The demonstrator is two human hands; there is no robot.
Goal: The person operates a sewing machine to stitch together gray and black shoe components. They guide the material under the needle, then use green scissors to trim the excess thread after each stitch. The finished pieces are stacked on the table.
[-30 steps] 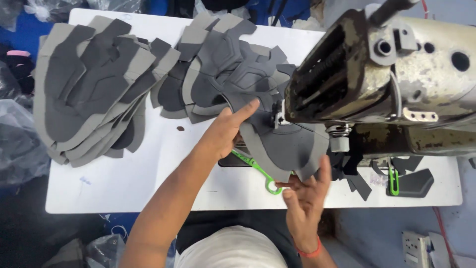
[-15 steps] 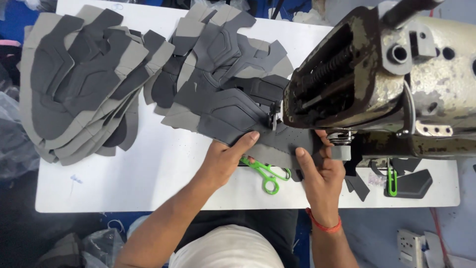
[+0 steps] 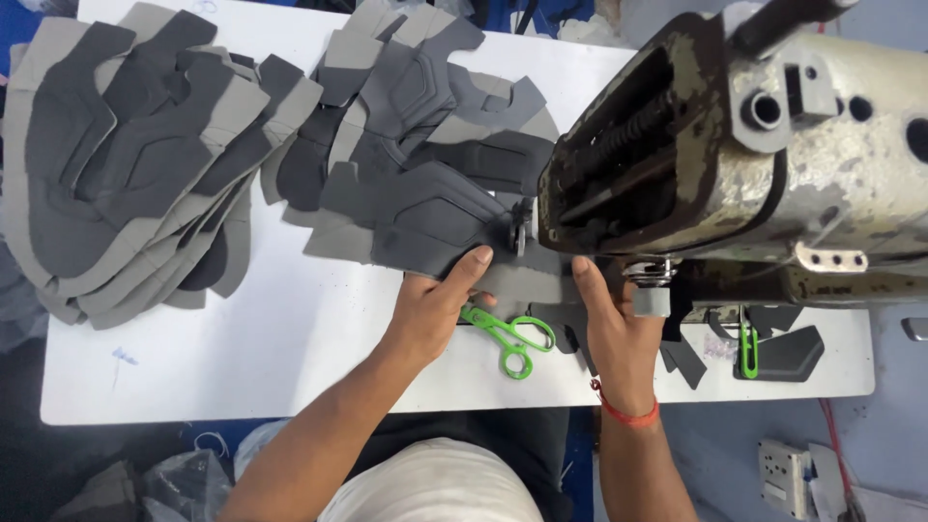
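1. Stitching looks to be the step in hand: a dark grey cut panel [image 3: 440, 227] lies flat on the white worktop [image 3: 290, 338], its edge at the sewing machine [image 3: 735, 164].
2. Left hand [image 3: 435, 304] presses the panel down with spread fingers; right hand [image 3: 614, 333] rests open beside the presser foot.
3. Green scissors [image 3: 507, 336] lie between the hands.
4. Judging by this, guiding the edge evenly matters most.
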